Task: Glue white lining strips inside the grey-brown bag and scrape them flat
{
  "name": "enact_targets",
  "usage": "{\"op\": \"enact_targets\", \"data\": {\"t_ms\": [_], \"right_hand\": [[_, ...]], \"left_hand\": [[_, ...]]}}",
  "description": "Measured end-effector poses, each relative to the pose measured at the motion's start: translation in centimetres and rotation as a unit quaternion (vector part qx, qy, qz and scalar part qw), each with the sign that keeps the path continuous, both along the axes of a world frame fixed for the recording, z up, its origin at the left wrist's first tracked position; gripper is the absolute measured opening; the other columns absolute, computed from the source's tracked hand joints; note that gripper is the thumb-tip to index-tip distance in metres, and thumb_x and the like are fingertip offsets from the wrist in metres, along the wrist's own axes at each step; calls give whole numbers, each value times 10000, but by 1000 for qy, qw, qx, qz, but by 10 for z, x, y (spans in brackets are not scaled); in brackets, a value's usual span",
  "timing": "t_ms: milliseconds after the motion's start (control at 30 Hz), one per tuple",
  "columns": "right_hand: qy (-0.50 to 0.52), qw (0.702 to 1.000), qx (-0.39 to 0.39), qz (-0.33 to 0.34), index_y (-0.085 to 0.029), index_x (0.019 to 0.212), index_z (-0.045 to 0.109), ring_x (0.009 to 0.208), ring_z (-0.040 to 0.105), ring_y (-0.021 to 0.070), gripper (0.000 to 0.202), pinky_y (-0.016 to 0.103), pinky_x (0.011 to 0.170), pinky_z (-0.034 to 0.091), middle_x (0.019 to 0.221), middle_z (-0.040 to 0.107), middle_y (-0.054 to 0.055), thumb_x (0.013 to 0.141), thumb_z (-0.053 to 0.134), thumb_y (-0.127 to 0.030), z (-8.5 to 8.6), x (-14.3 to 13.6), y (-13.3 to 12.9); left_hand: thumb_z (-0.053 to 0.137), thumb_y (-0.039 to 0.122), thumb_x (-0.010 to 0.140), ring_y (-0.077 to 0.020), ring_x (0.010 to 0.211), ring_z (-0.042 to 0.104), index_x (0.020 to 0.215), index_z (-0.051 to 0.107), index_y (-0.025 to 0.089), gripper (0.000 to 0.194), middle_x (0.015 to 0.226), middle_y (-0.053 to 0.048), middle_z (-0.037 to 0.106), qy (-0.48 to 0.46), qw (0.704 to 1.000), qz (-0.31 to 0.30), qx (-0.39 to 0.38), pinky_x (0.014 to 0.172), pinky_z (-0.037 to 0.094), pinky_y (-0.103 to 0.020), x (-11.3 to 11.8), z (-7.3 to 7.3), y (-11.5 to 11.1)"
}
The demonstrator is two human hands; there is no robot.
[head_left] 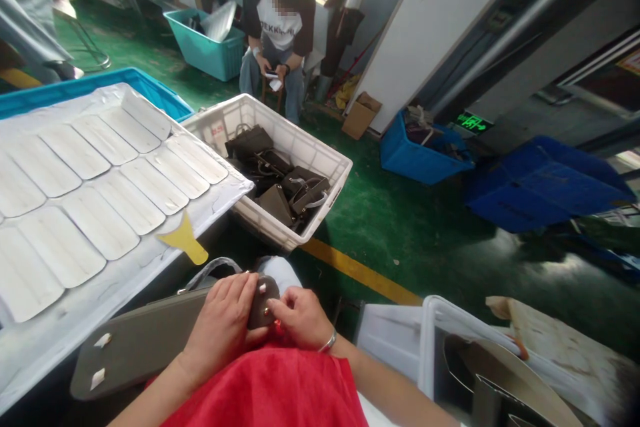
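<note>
Past the red apron (270, 390), I saw the left hand (225, 310) clasp an olive bag (155, 330), the right hand (305, 317) pinching its end; beside the counter (231, 189), over green floor (370, 213), a crate (320, 150) held dark bags (276, 203).

1. Here's the left hand (225, 310), wrapped over a long, dark olive, round-ended bag base (150, 333), white scraps (100, 377) stuck at its near end!
2. The right hand (305, 317), silver bracelet (329, 340) at the wrist, has its thumb right at a small gold-coloured stud (266, 311) on the far end.
3. Over on the left, rows of white, round-cornered panels (87, 230) line the white-covered counter (107, 300), a yellow, flared flat piece (189, 243) at its edge.
4. Just beyond, a white plastic crate (313, 153) brims with dark handbags (276, 205).
5. And behind that, a seated person (280, 23) holds a phone (273, 73)!
</note>
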State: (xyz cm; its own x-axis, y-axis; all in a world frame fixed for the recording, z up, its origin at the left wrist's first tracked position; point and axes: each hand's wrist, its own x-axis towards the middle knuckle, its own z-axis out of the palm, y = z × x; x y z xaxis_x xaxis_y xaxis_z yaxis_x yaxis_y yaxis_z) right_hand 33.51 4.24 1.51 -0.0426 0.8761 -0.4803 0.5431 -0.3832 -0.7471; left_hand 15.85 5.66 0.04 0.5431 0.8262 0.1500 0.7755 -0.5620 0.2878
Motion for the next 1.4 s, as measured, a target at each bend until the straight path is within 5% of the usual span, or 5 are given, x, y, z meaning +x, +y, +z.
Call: {"op": "enact_targets", "data": {"t_ms": [800,1033,1233,1300,1400], "right_hand": [[45,999,-2,1,-176,601,458,480,463,87,246,188,435,306,531,515,-32,743,586,-331,-1,4,6],[55,998,-5,2,-202,657,392,448,494,100,279,204,431,363,530,490,-54,774,557,-394,-2,0,10],[-78,979,143,122,-193,929,487,670,597,175,260,298,614,503,788,601,33,809,535,-418,7,8,15],[-109,952,239,158,-196,1151,430,862,615,208,391,341,747,521,1028,595,92,826,526,-391,13,2,21],[-150,884,373,239,-201,1295,348,1092,531,259,538,408,888,478,1222,515,134,828,535,-390,26,-29,27]], "left_hand": [[573,613,717,-326,1046,531,1213,482,59,748,1141,-213,575,-20,999,-14,42,915,403,-449,-4,1,0],[539,478,828,-261,1060,545,1047,634,207,361,1066,-69,658,-59,994,-44,77,982,342,-439,-13,14,-17],[515,513,820,-218,1079,551,1103,600,194,435,1089,-75,656,-125,990,-63,33,1006,370,-398,-30,21,-21],[495,416,859,-206,1088,547,1123,585,186,362,1116,-88,640,-168,985,-3,46,1001,384,-373,-57,28,-30],[498,308,866,-190,934,593,964,620,192,195,978,-77,647,-254,929,268,22,843,472,-320,-109,36,-54]]}}
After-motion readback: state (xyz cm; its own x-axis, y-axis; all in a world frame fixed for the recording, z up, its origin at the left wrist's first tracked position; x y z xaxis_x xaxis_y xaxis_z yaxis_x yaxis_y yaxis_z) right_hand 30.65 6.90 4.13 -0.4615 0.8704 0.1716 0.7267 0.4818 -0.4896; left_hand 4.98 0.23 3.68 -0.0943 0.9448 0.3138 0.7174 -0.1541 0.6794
